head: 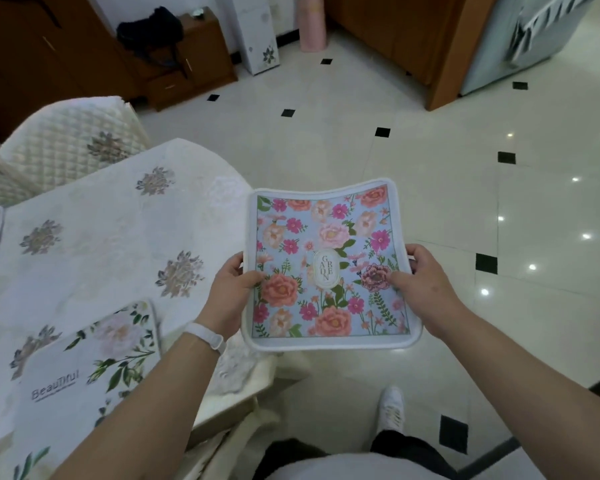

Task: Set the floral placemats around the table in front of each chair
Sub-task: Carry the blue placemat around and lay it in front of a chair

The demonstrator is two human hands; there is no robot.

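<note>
I hold the blue placemat (329,265) over the floor, my left hand (234,289) and right hand (423,282) pinching its side edges; another placemat (94,362) lies on the table (111,216) left of my left hand.

One wide-angle camera on the person's head looks forward and steeply down from close range, the surface (101,209) at left, the tiled floor (430,202) ahead and right.

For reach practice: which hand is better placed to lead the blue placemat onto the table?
Probably left: the left hand holds the blue placemat beside the table; the right hand is over floor.
</note>
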